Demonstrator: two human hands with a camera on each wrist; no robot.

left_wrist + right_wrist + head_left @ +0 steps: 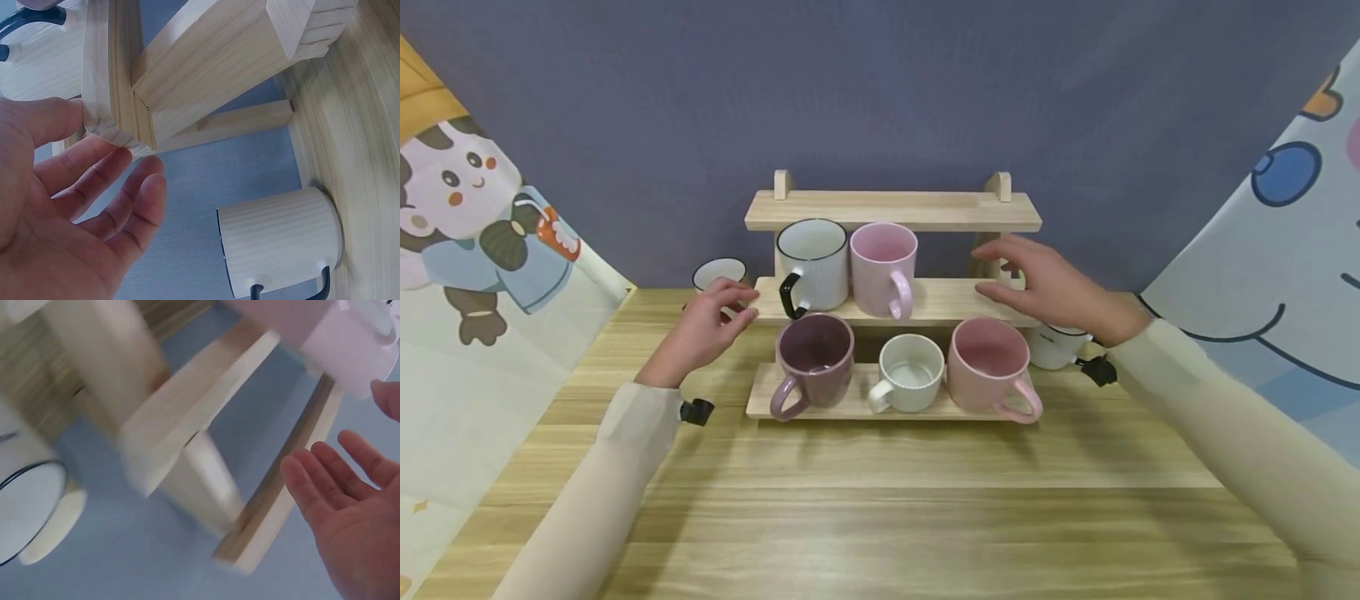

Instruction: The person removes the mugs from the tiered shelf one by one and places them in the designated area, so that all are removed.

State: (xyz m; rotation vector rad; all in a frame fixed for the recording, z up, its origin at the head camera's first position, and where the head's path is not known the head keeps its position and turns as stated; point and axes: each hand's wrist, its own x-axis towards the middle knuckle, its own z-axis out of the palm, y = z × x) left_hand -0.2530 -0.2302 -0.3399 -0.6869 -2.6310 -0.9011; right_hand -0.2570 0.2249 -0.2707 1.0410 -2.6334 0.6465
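Observation:
A three-tier wooden shelf (891, 210) holds several mugs. At the left end of its middle board my left hand (703, 329) touches the wood with thumb and fingertips; the fingers are loosely bent. On that board stand a white mug with a black rim (822, 271) and a light pink mug (880, 265), side by side. My right hand (1037, 283) hovers over the board's right end with fingers apart, holding nothing. In the right wrist view, the light pink mug (359, 347) is beyond its fingertips, not gripped.
On the lowest board are a purple mug (816, 362), a small white cup (912, 373) and a pink mug (987, 367). A white ribbed mug (281, 240) stands behind the shelf's left end. Another black-rimmed white mug (1054, 343) stands at the right, partly behind my arm.

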